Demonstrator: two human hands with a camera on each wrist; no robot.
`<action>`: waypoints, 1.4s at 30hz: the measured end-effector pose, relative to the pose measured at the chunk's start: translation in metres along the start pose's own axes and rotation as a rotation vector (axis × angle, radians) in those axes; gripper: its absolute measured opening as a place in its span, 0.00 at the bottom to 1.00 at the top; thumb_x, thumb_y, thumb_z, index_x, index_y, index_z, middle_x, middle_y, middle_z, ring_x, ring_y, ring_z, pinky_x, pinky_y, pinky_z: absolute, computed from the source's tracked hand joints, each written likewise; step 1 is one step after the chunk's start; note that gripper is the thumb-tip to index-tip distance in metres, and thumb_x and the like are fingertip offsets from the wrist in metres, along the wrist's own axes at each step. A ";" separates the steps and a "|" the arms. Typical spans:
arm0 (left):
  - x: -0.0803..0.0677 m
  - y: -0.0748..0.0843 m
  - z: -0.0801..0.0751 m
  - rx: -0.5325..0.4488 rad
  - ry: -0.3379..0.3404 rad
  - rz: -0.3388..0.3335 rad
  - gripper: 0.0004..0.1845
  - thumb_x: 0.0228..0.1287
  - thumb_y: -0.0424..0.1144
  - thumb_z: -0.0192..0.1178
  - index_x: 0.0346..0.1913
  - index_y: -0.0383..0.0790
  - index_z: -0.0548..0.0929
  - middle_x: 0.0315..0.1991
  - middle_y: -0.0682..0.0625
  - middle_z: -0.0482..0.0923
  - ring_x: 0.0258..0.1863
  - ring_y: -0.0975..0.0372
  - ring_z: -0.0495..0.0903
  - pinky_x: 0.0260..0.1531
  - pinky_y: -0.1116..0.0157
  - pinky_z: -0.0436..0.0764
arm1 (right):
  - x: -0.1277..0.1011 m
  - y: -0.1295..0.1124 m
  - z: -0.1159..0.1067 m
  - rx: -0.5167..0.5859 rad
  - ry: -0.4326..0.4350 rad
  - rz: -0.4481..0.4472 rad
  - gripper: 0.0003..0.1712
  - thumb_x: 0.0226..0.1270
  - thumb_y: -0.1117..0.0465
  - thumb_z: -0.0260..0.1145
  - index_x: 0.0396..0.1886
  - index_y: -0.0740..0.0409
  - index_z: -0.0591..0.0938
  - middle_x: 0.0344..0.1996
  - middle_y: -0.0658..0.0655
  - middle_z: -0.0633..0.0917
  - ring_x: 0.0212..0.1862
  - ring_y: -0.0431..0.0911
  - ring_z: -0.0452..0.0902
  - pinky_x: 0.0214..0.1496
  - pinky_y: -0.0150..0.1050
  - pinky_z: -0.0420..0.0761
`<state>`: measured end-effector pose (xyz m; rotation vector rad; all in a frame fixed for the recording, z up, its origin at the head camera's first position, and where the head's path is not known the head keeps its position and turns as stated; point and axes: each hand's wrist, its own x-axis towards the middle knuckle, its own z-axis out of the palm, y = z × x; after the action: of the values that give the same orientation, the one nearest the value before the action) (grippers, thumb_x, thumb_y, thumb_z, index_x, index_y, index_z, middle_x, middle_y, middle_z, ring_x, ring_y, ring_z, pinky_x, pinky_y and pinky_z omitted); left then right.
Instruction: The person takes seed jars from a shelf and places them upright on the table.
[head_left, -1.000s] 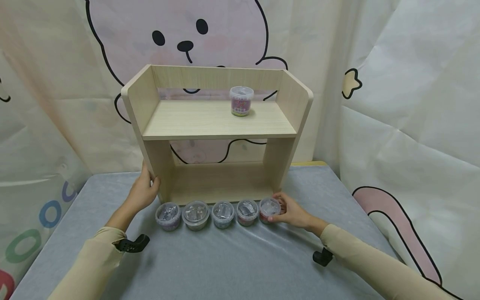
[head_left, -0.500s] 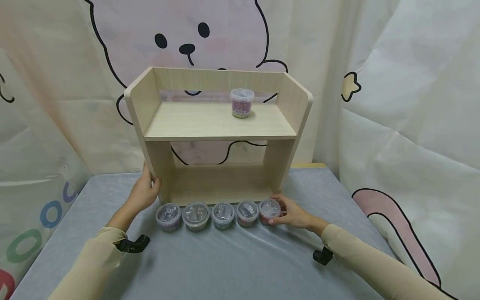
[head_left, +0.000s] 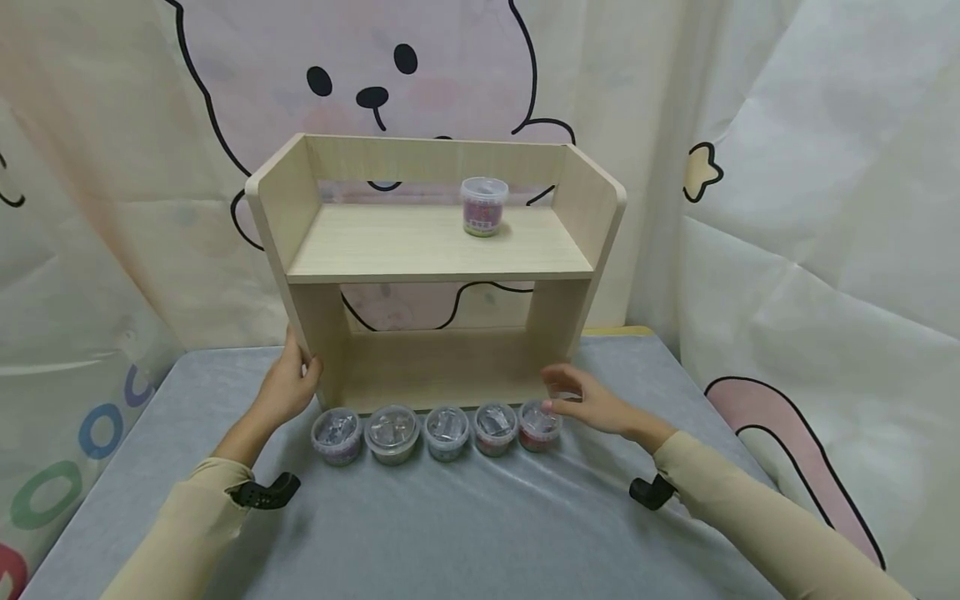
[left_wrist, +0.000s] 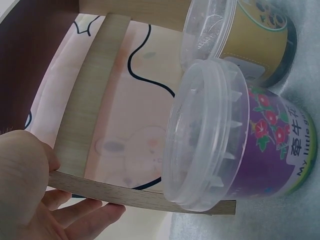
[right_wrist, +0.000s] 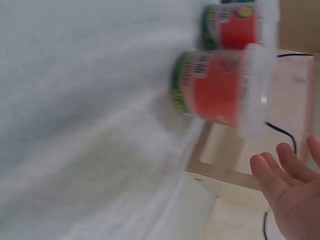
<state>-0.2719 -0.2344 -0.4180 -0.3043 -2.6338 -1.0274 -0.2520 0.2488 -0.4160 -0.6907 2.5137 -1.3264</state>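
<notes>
Wooden two-tier shelf (head_left: 435, 250): I see left hand (head_left: 283, 390) gripping its side panel; right hand (head_left: 592, 404) loose, fingers spread, just off red-labelled clear plastic tub (head_left: 538, 424).

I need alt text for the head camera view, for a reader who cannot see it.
A person's left hand grips the left side of a wooden shelf, while the open right hand hovers by the rightmost of five lidded tubs on a grey table.
</notes>
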 end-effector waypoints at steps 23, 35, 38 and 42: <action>0.000 -0.001 0.002 0.023 0.030 0.001 0.29 0.73 0.32 0.49 0.72 0.37 0.51 0.31 0.40 0.76 0.28 0.50 0.74 0.32 0.54 0.72 | 0.014 -0.086 -0.034 0.054 0.017 -0.100 0.31 0.75 0.62 0.61 0.73 0.63 0.65 0.72 0.67 0.70 0.74 0.63 0.65 0.73 0.61 0.70; -0.001 -0.002 0.002 0.022 0.019 0.005 0.29 0.74 0.33 0.48 0.72 0.37 0.50 0.31 0.40 0.75 0.23 0.55 0.70 0.28 0.60 0.69 | 0.028 -0.126 -0.047 0.062 0.067 -0.193 0.29 0.75 0.63 0.60 0.72 0.62 0.67 0.70 0.65 0.73 0.73 0.57 0.68 0.65 0.28 0.75; -0.001 -0.001 0.002 0.022 0.013 0.002 0.31 0.74 0.33 0.48 0.73 0.38 0.49 0.31 0.40 0.75 0.23 0.55 0.70 0.28 0.59 0.69 | 0.032 -0.136 -0.049 0.065 0.066 -0.185 0.29 0.75 0.62 0.59 0.73 0.61 0.66 0.70 0.63 0.74 0.73 0.55 0.69 0.64 0.28 0.76; -0.001 -0.002 0.002 0.025 0.015 0.001 0.32 0.74 0.33 0.48 0.74 0.38 0.48 0.31 0.40 0.75 0.24 0.54 0.71 0.29 0.59 0.69 | 0.040 -0.147 -0.053 0.086 0.072 -0.171 0.29 0.76 0.63 0.58 0.73 0.61 0.65 0.70 0.64 0.74 0.72 0.55 0.70 0.64 0.29 0.77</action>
<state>-0.2721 -0.2340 -0.4209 -0.2914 -2.6310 -0.9915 -0.2625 0.1959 -0.2641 -0.8711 2.4823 -1.5333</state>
